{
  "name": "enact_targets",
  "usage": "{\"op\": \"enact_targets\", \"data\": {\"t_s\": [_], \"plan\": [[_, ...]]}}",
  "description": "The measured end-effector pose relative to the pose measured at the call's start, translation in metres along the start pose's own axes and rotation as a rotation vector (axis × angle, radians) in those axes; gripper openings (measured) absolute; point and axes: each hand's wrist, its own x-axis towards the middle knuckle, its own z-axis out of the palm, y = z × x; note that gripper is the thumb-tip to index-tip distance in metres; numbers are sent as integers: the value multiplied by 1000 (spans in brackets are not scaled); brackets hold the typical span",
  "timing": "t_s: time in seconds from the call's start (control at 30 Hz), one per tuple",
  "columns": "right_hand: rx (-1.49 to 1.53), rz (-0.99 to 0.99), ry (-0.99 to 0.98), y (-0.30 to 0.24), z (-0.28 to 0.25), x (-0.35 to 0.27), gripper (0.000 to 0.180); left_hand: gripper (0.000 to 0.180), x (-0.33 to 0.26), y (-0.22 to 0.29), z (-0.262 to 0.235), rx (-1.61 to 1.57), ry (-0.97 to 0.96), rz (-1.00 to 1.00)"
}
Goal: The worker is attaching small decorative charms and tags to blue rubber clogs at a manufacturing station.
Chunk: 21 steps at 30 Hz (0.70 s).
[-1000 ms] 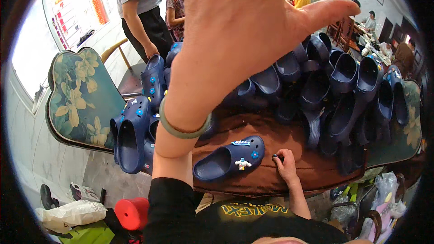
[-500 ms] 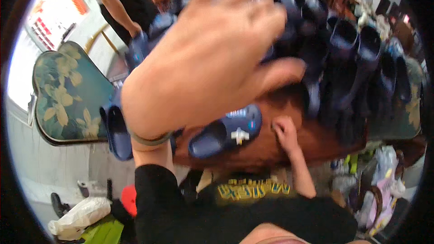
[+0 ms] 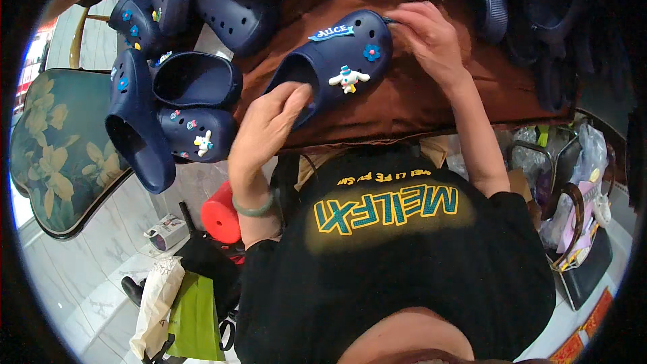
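1. Head view: navy clog (image 3: 344, 58) sits at the near side of the brown-draped tabletop (image 3: 421, 106), toe angled up and right; can't really tell if it's lifted a bit
2. left grip (image 3: 261, 127) is pinching the clog's heel end, digits dipping into the opening; right grip (image 3: 431, 39) has its fingertips pressed together on a small dark bit (image 3: 388, 19) by the toe; too tiny to make out
3. white character charm (image 3: 349, 80) and blue flower charm (image 3: 372, 52) on the upper; more navy clogs (image 3: 143, 152) bunched off left
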Motion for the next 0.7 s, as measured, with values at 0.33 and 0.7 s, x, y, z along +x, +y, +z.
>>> {"op": "enact_targets", "data": {"t_s": [0.33,0.7], "plan": [[-439,-431,-274,-34,17,41,12,40,38,-17,46,-145,222,-4],[-765,-538,-777,-63,-9,45,20,34,39,-11,52,-292,58,-20]]}}
